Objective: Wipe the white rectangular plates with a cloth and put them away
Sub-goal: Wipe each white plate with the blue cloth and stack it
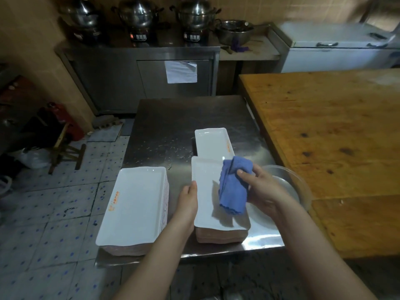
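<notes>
Your forearms reached in over the steel bench [173, 118]. On it, the left stack [134, 202] of white plates stood just beside the right stack [220, 234], with a single plate [212, 141] behind. Your left grip [188, 202] clasped the left rim of the right stack's top plate [205, 204]. Your right grip [266, 191] clutched the blue cloth [233, 191] over that plate.
</notes>
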The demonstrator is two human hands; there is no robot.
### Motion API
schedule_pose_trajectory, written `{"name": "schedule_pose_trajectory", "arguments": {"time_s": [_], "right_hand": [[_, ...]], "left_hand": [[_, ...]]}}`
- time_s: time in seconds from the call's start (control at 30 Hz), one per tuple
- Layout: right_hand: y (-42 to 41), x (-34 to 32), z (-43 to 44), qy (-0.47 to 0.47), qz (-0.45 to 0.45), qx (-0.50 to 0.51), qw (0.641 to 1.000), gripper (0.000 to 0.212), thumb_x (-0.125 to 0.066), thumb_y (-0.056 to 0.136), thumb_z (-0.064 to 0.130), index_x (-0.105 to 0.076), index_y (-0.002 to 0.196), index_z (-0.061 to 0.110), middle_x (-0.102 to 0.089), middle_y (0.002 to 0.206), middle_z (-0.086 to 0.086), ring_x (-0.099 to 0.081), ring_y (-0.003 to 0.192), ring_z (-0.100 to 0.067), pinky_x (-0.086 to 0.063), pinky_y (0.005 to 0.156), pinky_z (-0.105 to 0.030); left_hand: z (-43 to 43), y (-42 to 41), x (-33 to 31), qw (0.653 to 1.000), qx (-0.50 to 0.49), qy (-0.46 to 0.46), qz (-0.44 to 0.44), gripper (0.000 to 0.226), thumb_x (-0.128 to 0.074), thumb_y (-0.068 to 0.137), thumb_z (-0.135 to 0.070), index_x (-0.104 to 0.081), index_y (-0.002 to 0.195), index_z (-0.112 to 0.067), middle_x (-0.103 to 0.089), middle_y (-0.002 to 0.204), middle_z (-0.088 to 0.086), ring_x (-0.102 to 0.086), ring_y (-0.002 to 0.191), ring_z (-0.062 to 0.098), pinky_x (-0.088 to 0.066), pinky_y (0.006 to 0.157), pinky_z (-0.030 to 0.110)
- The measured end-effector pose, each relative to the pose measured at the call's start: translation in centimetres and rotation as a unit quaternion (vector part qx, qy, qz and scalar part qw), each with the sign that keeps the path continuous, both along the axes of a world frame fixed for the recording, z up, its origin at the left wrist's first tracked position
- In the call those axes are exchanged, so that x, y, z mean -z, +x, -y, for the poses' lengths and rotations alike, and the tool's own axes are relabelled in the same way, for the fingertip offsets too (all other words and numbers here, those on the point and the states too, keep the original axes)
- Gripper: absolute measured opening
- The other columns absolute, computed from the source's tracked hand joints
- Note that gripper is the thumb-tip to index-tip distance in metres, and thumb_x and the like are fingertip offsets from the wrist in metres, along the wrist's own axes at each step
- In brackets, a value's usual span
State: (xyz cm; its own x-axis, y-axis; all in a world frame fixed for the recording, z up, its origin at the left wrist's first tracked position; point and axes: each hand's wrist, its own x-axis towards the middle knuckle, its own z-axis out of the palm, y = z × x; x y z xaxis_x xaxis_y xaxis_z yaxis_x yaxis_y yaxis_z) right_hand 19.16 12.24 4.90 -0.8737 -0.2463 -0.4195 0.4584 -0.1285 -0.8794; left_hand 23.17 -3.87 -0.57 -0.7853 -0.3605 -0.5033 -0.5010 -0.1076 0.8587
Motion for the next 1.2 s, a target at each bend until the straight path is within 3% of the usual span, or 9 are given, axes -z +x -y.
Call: {"name": "schedule_pose_trajectory", "arguments": {"time_s": [0.13, 0.27, 0.4, 0.5, 0.6, 0.7, 0.9, 1.03, 1.2], "right_hand": [[-0.2, 2.4, -0.7, -0.018, 0.039, 0.038, 0.998, 0.036, -0.059, 0.090, 0.003, -0.050, 0.125, -0.002, -0.062, 0.116, -0.025, -0.064, 0.091, -0.033, -0.054, 0.079, -0.043], [-0.1, 4.2, -1.0, 0.011, 0.082, 0.067, 0.994, 0.022, -0.067, 0.085, 0.006, -0.061, 0.104, -0.002, -0.070, 0.093, -0.017, -0.067, 0.079, -0.028, -0.056, 0.070, -0.037], [-0.3, 5.1, -0.9, 0.010, 0.103, 0.075, 0.992, 0.015, -0.069, 0.083, 0.007, -0.063, 0.095, 0.000, -0.071, 0.089, -0.016, -0.068, 0.077, -0.027, -0.055, 0.065, -0.034], [-0.4, 5.3, -0.6, 0.013, 0.113, 0.081, 0.990, 0.018, -0.069, 0.083, 0.007, -0.060, 0.097, -0.001, -0.069, 0.089, -0.015, -0.067, 0.076, -0.026, -0.054, 0.061, -0.033], [-0.3, 5.5, -0.1, 0.018, 0.121, 0.083, 0.989, 0.021, -0.069, 0.083, 0.007, -0.058, 0.100, -0.001, -0.067, 0.095, -0.018, -0.065, 0.079, -0.027, -0.053, 0.063, -0.034], [-0.4, 5.8, 0.3, 0.023, 0.122, 0.085, 0.989, 0.014, -0.068, 0.084, 0.006, -0.060, 0.093, 0.000, -0.068, 0.088, -0.015, -0.065, 0.075, -0.026, -0.052, 0.060, -0.033], [-0.3, 6.4, 0.8, 0.038, 0.118, 0.091, 0.988, 0.008, -0.069, 0.084, 0.007, -0.061, 0.084, 0.004, -0.068, 0.082, -0.012, -0.065, 0.071, -0.023, -0.051, 0.057, -0.030], [-0.4, 6.6, 0.6, 0.040, 0.118, 0.086, 0.988, 0.009, -0.070, 0.083, 0.009, -0.062, 0.085, 0.005, -0.069, 0.081, -0.010, -0.065, 0.070, -0.022, -0.051, 0.055, -0.029], [-1.6, 6.4, 0.4, 0.031, 0.113, 0.082, 0.990, 0.009, -0.069, 0.084, 0.010, -0.063, 0.086, 0.004, -0.071, 0.071, -0.006, -0.067, 0.058, -0.017, -0.051, 0.045, -0.024]], "left_hand": [[-0.2, 0.4, 2.1, 0.999, 0.015, -0.012, 0.042, 0.043, -0.031, 0.098, -0.045, -0.052, 0.116, -0.013, -0.061, 0.111, 0.009, -0.059, 0.102, 0.030, -0.046, 0.095, 0.048], [-0.1, 0.3, 3.9, 0.995, 0.030, -0.069, 0.064, 0.035, -0.035, 0.095, -0.049, -0.049, 0.091, -0.017, -0.062, 0.096, 0.010, -0.060, 0.092, 0.029, -0.049, 0.090, 0.045], [0.2, -0.1, 4.7, 0.983, 0.064, -0.162, 0.053, 0.032, -0.039, 0.096, -0.043, -0.039, 0.078, -0.017, -0.053, 0.078, 0.006, -0.051, 0.072, 0.023, -0.042, 0.067, 0.033], [0.1, -0.2, 4.4, 0.945, 0.096, -0.312, 0.030, 0.028, -0.036, 0.097, -0.037, -0.049, 0.089, -0.013, -0.056, 0.083, 0.003, -0.054, 0.072, 0.020, -0.039, 0.058, 0.030], [0.4, -0.2, 4.4, 0.915, 0.132, -0.379, 0.047, 0.033, -0.032, 0.098, -0.037, -0.053, 0.107, -0.012, -0.058, 0.104, 0.010, -0.057, 0.093, 0.031, -0.047, 0.078, 0.037], [0.9, -0.4, 4.9, 0.895, 0.186, -0.398, 0.076, 0.037, -0.033, 0.098, -0.039, -0.055, 0.108, -0.011, -0.060, 0.108, 0.010, -0.057, 0.096, 0.031, -0.047, 0.083, 0.038], [1.7, -1.3, 6.1, 0.885, 0.234, -0.394, 0.085, 0.040, -0.041, 0.094, -0.045, -0.057, 0.103, -0.010, -0.064, 0.106, 0.009, -0.058, 0.095, 0.029, -0.047, 0.076, 0.035], [1.8, -2.1, 6.2, 0.903, 0.193, -0.373, 0.090, 0.050, -0.049, 0.090, -0.047, -0.050, 0.115, -0.003, -0.061, 0.114, 0.014, -0.058, 0.101, 0.034, -0.040, 0.071, 0.032], [1.8, -4.6, 5.1, 0.916, 0.143, -0.366, 0.084, 0.049, -0.051, 0.088, -0.047, -0.049, 0.111, -0.003, -0.061, 0.110, 0.012, -0.058, 0.099, 0.033, -0.037, 0.067, 0.031]]}}
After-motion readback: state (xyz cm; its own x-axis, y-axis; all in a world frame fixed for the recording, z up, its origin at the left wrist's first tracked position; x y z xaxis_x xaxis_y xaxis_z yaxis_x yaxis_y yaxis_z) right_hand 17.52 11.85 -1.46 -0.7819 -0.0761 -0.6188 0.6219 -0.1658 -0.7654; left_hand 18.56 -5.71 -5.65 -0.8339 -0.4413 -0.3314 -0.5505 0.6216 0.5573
